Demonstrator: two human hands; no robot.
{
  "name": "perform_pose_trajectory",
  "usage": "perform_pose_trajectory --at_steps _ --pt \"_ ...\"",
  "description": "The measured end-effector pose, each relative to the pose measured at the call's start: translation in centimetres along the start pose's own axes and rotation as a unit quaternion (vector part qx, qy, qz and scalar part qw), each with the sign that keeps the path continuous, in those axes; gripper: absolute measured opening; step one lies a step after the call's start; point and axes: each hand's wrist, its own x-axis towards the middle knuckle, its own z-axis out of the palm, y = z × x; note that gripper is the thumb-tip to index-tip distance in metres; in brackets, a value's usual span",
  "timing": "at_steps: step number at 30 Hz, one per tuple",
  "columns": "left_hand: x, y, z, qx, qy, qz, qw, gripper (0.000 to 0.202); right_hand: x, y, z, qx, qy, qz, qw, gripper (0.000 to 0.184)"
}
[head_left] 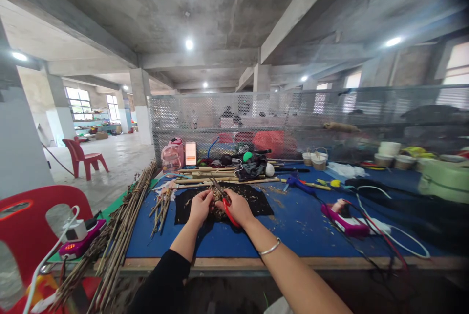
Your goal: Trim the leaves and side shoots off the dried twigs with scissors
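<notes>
My right hand [238,208] is closed around red-handled scissors [226,205], whose blades point up and left. My left hand [201,205] pinches a small bundle of dry twigs [217,202] right beside the blades. Both hands hover over a black cloth [256,201] strewn with plant scraps on the blue table [293,226]. A silver bangle [270,248] sits on my right wrist. My left arm wears a black sleeve.
Long bundled sticks [124,226] lie along the table's left edge. Bamboo pieces [208,175], a pink glue gun [344,219] with cables, a blue tool [298,184], small baskets [318,159] and a mesh screen [293,114] stand behind. Red chairs [86,157] are on the left.
</notes>
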Motion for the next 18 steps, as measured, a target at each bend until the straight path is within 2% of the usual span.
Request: perform_pose_trajectory --at_steps 6,12,18 --pt "0.1 0.0 0.1 -0.049 -0.006 -0.01 0.999 0.04 0.1 0.2 0.6 0.01 0.005 -0.032 0.999 0.054" --pt "-0.2 0.1 0.2 -0.017 -0.03 -0.009 0.999 0.04 0.2 0.8 1.5 -0.009 0.01 -0.031 0.999 0.06" --pt "-0.4 0.0 0.2 0.025 -0.037 0.026 0.999 0.04 0.2 0.9 1.5 -0.029 0.006 -0.011 0.999 0.062"
